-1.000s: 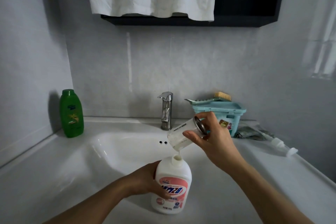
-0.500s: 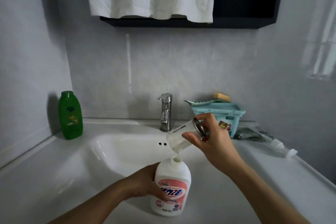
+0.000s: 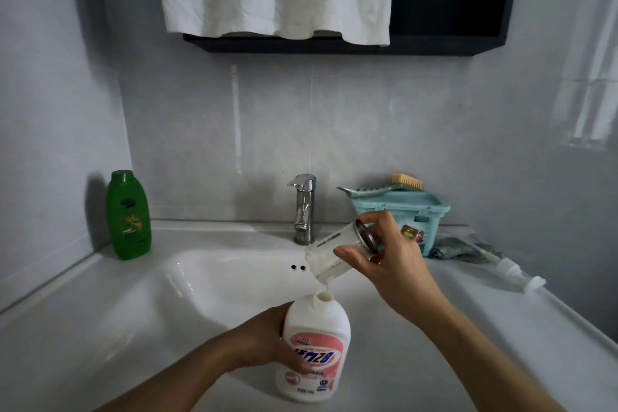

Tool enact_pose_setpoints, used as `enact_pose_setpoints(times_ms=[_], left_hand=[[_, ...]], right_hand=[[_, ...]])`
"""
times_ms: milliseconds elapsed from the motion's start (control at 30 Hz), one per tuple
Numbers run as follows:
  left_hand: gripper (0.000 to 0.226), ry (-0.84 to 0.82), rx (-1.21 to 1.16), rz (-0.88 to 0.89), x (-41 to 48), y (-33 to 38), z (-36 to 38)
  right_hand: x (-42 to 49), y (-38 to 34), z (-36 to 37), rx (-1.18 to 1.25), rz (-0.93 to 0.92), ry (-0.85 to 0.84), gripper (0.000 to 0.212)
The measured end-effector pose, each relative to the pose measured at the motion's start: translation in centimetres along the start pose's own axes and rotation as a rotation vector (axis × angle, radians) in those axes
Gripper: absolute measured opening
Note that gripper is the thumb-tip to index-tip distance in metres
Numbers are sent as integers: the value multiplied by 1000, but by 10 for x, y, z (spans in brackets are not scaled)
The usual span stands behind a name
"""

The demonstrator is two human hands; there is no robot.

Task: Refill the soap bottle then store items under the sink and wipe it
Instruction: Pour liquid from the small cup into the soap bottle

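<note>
A white glossy washbasin counter [image 3: 83,328] runs wall to wall, its oval bowl [image 3: 234,284] sunk in the middle; a green plastic bottle [image 3: 128,216] stands upright in the back left corner; a chrome tap [image 3: 305,211] rises behind the bowl; a teal plastic lidded box [image 3: 424,211] sits at the back right, a crumpled grey-green cloth [image 3: 456,249] just beside it; a white pump head [image 3: 511,273] lies on the right ledge; a white plastic soap bottle with a pink label [image 3: 316,351] stands on the front rim.
</note>
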State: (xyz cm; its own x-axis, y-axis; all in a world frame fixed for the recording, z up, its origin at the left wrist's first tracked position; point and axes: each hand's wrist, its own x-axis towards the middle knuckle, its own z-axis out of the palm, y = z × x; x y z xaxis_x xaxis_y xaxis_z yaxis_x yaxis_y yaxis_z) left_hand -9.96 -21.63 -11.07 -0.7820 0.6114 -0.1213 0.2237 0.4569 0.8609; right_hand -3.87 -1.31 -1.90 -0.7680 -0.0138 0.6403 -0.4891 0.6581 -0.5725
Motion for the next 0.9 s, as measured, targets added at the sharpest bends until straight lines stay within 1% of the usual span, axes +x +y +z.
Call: enact_pose_setpoints(times_ms=[900], left_hand=[[71, 5, 23, 1, 1, -1, 0]], right_hand=[[0, 1, 0, -2, 7, -9, 47]])
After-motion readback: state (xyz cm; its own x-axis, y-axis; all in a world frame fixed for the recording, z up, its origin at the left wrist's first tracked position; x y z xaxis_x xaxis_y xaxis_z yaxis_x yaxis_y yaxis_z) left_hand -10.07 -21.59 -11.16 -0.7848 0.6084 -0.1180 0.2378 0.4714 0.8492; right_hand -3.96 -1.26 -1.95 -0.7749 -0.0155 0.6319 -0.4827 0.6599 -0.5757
